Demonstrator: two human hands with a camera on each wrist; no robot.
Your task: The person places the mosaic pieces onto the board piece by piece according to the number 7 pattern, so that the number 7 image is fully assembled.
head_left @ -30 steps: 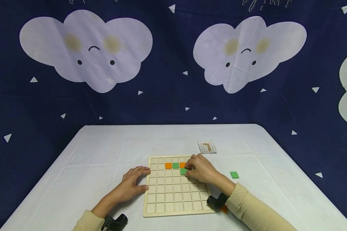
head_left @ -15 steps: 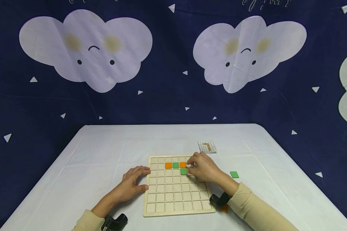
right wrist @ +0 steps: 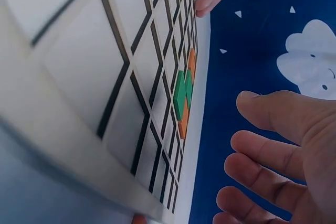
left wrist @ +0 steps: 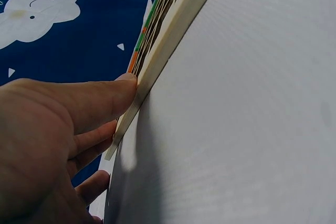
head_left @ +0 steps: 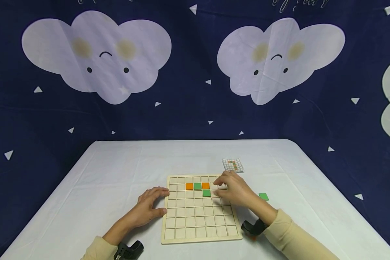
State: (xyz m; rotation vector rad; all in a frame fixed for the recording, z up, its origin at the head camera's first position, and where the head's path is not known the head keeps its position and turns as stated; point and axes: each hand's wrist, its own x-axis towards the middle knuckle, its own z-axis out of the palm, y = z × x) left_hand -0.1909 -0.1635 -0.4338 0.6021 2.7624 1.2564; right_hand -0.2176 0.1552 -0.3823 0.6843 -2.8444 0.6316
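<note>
A wooden grid board [head_left: 195,224] lies on the white table. Two orange tiles, one of them the orange tile [head_left: 189,186] on the left, flank a green tile [head_left: 197,186] in one of its upper rows. Below the right orange one sits another green tile [head_left: 206,193]. My left hand [head_left: 146,207] rests at the board's left edge, thumb and fingertips touching the rim, as the left wrist view also shows. Over the board's upper right, my right hand [head_left: 232,187] hovers with parted fingers; nothing shows between them in the right wrist view [right wrist: 283,156].
A loose green tile [head_left: 263,196] lies right of the board. Behind the board is a small pattern card [head_left: 232,165] printed with a coloured grid. An orange tile [head_left: 253,238] is mostly hidden under the right wrist's black camera [head_left: 254,227]. A dark cloud-print cloth [head_left: 195,119] hangs behind.
My right hand has drawn back to the right from the orange and green tiles, its fingers parting. Those tiles stay in their squares. The left hand has not moved.
</note>
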